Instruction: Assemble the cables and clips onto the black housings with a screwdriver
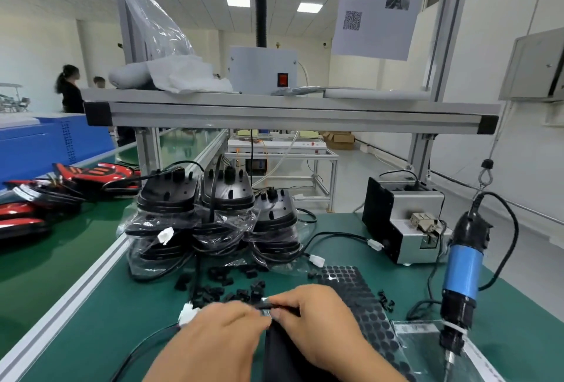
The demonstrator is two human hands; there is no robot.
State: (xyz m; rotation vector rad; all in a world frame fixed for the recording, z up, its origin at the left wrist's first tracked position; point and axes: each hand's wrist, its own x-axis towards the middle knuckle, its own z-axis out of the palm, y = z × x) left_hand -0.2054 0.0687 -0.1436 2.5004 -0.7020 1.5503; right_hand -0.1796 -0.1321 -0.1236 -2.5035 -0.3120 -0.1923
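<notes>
Head view, and both hands meet low at centre; the left hand (219,339) and right hand (320,320) each have fingertips pinched on the black cable (280,306), right at the top edge of a black housing (279,351) standing between them; the cable's white plug (187,314) lies just left; loose clips (232,290) are scattered just beyond; the screwdriver (460,275) hangs untouched at right; best, I'd judge, to seat the cable flat and pin it with one thumb before reaching for a clip.

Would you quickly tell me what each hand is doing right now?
Left hand: fingers curled on the thin black cable, above the black plastic housing.
Right hand: pinching the same cable.
</notes>
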